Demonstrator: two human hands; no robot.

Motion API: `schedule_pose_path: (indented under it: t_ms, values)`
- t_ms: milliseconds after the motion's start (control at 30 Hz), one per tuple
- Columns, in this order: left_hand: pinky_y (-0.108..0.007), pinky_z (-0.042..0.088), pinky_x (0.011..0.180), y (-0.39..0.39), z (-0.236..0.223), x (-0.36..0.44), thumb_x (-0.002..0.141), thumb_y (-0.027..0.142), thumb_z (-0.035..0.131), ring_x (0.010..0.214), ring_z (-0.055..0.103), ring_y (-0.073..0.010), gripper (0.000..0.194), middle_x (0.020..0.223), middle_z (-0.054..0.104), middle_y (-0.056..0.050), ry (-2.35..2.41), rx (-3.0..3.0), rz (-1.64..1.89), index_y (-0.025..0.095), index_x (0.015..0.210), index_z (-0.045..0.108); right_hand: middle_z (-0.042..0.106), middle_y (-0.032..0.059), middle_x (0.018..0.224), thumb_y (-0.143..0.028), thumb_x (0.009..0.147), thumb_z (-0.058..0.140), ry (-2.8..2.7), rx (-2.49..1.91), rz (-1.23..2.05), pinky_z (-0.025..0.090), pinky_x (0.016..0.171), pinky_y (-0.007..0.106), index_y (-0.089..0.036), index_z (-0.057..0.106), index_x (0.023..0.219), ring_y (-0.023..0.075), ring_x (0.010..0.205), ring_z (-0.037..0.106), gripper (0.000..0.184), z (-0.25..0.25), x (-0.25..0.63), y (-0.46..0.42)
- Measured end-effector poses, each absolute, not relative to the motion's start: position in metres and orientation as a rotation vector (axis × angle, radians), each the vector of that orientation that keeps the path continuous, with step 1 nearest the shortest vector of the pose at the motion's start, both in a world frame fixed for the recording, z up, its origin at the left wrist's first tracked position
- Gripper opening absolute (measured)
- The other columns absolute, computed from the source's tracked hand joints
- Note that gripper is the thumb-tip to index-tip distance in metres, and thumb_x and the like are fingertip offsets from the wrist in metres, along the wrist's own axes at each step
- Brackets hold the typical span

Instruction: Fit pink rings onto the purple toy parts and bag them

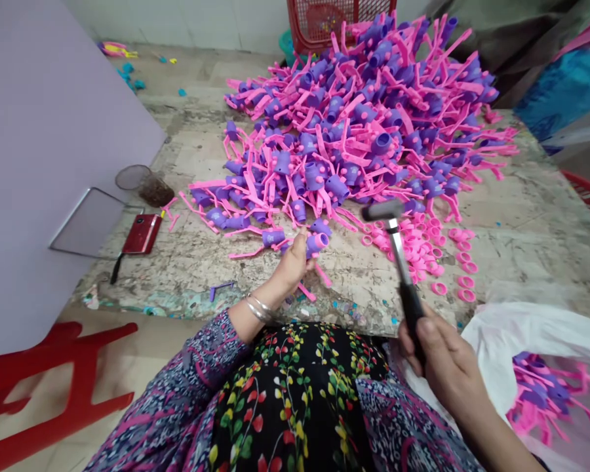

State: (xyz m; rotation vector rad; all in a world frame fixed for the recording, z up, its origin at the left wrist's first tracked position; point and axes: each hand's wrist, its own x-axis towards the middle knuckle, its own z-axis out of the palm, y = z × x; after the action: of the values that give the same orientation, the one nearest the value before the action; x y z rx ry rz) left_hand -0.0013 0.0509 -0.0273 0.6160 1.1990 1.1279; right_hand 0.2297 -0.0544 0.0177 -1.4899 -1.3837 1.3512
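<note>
1. By the hands, two separate grips were formed: the purple piece (313,248) was pinched between the thumb and fingers of the left hand (290,264), while the handle of the hammer (400,252) was enclosed by the curled fingers of the right hand (447,351).
2. The purple piece was held low at the near side of the tabletop (187,275), with a pink ring (321,240) seen at its end; how firmly the ring was seated could not be told.
3. The hammer was held apart from the piece, its head above the tabletop and near the loose pink rings (417,244).
4. The step in hand was judged to be the holding of one piece steady, with the hammer ready beside it.
5. For any blow, a firmly backed piece, a squarely aligned hammer head and well-cleared left fingers would be called for.
6. Beyond the hands, a large heap of purple-and-pink pieces (334,108) was spread.
</note>
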Motion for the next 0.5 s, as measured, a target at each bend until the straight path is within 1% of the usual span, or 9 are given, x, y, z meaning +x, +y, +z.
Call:
schedule_pose_path:
  t_ms: [67,167,233,333,400,500]
  values:
    - [-0.020,0.017,0.040,0.0515,-0.0278,-0.0010,0.096,0.056,0.040,0.037,0.023,-0.0055,0.044,0.047,0.035,0.009,1.203,0.677,1.163,0.021,0.069,0.041,0.050,-0.0030,0.061,-0.053,0.098,0.045,-1.461,-1.466,1.286,0.035,0.039,0.023,-0.018,0.060,0.126,0.0106,0.042,0.041,0.047,0.0186,0.2297,-0.0526]
    - [-0.020,0.017,0.040,0.0517,-0.0293,-0.0008,0.097,0.055,0.037,0.037,0.023,-0.0060,0.044,0.047,0.035,0.008,1.231,0.706,1.163,0.022,0.069,0.040,0.047,-0.0040,0.056,-0.051,0.098,0.048,-1.585,-1.520,1.350,0.037,0.042,0.023,-0.017,0.063,0.122,0.0117,0.044,0.043,0.044,0.0181,0.2315,-0.0494]
    - [-0.020,0.017,0.040,0.0511,-0.0311,-0.0010,0.098,0.055,0.034,0.037,0.022,-0.0061,0.046,0.046,0.034,0.008,1.238,0.715,1.134,0.021,0.067,0.039,0.046,-0.0045,0.055,-0.049,0.099,0.045,-1.562,-1.526,1.360,0.035,0.041,0.023,-0.017,0.064,0.120,0.0109,0.043,0.041,0.042,0.0190,0.2337,-0.0486]
    - [-0.021,0.017,0.040,0.0505,-0.0334,-0.0006,0.098,0.055,0.033,0.037,0.023,-0.0064,0.047,0.046,0.034,0.008,1.242,0.743,1.122,0.021,0.066,0.042,0.049,-0.0032,0.060,-0.049,0.101,0.041,-1.524,-1.478,1.310,0.034,0.040,0.023,-0.017,0.062,0.122,0.0100,0.042,0.041,0.044,0.0220,0.2350,-0.0493]
    - [-0.021,0.018,0.040,0.0506,-0.0336,0.0006,0.099,0.055,0.033,0.037,0.024,-0.0066,0.047,0.047,0.035,0.007,1.252,0.723,1.129,0.021,0.067,0.042,0.048,-0.0035,0.058,-0.050,0.100,0.043,-1.575,-1.470,1.361,0.035,0.042,0.023,-0.017,0.062,0.124,0.0106,0.044,0.042,0.045,0.0229,0.2335,-0.0502]
    - [-0.020,0.020,0.041,0.0513,-0.0322,0.0023,0.097,0.057,0.038,0.038,0.025,-0.0065,0.046,0.048,0.036,0.008,1.250,0.690,1.135,0.021,0.069,0.043,0.044,-0.0054,0.055,-0.050,0.099,0.047,-1.537,-1.481,1.449,0.032,0.039,0.022,-0.017,0.061,0.126,0.0101,0.041,0.040,0.046,0.0219,0.2309,-0.0513]
